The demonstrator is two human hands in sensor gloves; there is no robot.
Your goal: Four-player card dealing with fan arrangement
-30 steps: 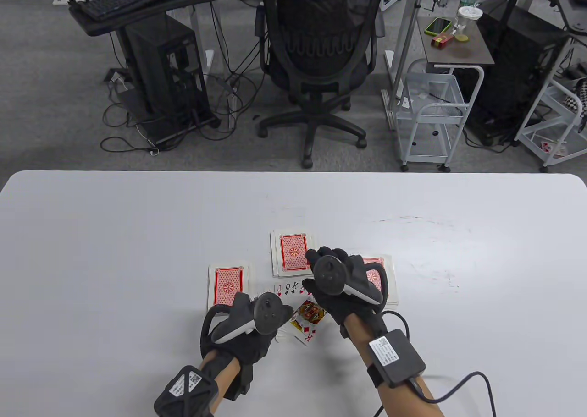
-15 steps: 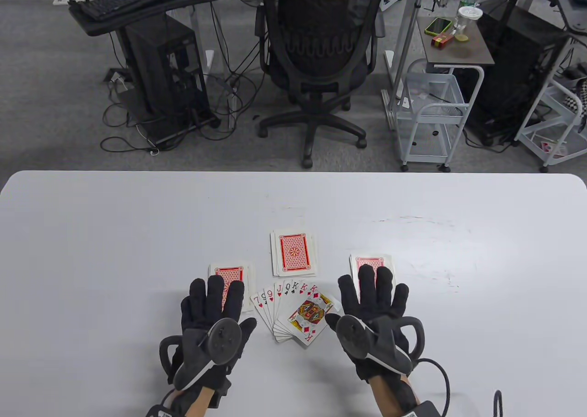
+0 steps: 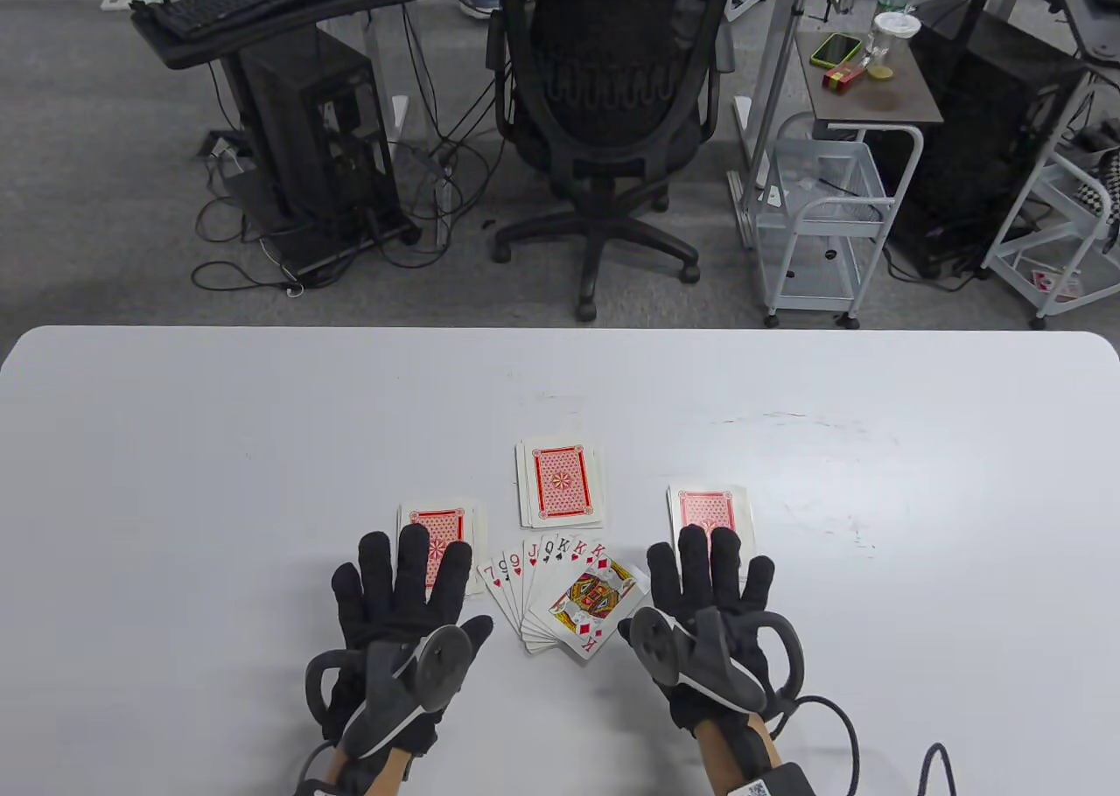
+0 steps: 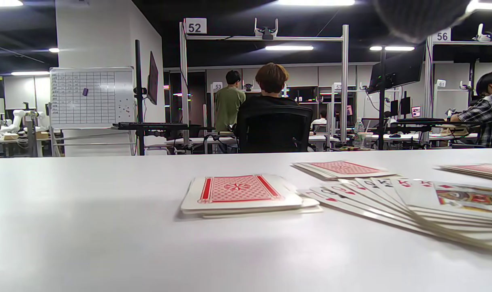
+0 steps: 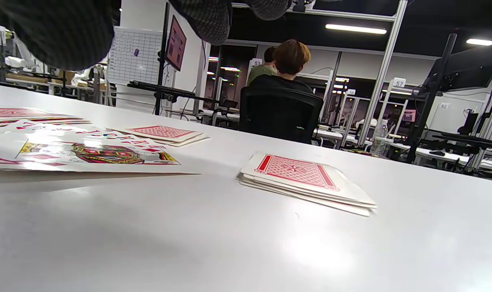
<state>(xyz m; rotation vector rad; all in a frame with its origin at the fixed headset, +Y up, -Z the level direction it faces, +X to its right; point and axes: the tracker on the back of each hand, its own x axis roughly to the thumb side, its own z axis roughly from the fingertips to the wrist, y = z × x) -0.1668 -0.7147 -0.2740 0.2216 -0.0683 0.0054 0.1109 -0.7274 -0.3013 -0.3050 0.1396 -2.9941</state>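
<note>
Face-up fan at table centre-front; face-down piles at nine, twelve, three o'clock. Left hand and right hand flat beside it, each grip apart, empty. Risk: fingertips overlapping side piles, dragging cards askew.

We see a white table bearing a face-up fan of cards. Just left of the fan lies one face-down pile, just beyond it a second, and to its right a third.
</note>
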